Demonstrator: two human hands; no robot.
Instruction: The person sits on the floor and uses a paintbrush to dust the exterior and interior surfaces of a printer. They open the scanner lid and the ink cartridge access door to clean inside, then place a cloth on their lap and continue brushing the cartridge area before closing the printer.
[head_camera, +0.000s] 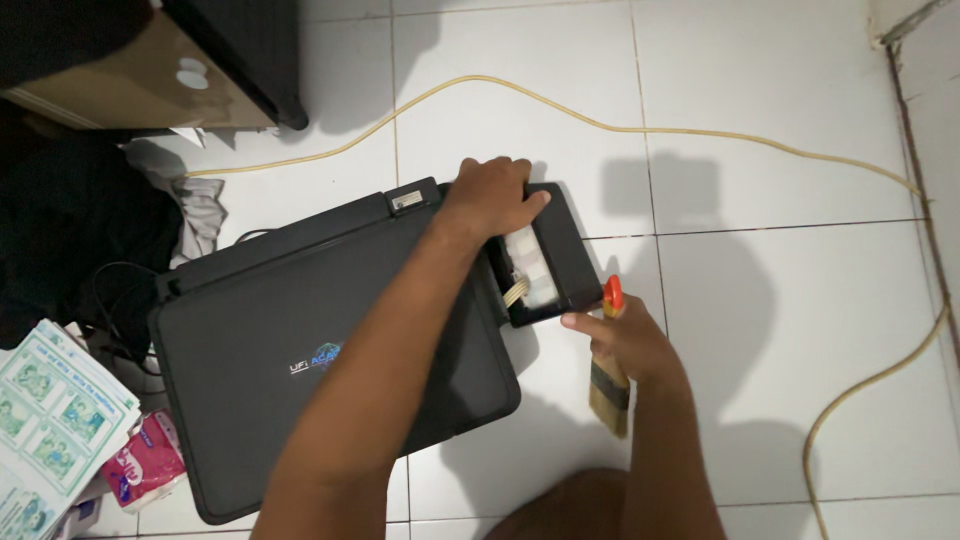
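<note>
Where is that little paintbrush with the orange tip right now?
In the head view, the paintbrush is in the person's right hand, right of centre, over the white floor tiles beside the black printer's open side compartment.

Head view, steeply downward, near the floor (760, 300)

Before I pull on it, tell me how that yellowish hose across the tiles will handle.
The yellowish hose probably handles floppy: it snakes in loose curves over the white tiles. It looks thin, so likely light, and should slide easily on the glossy floor. It runs past the printer toward the wall, so a tug may drag its whole length.
</note>
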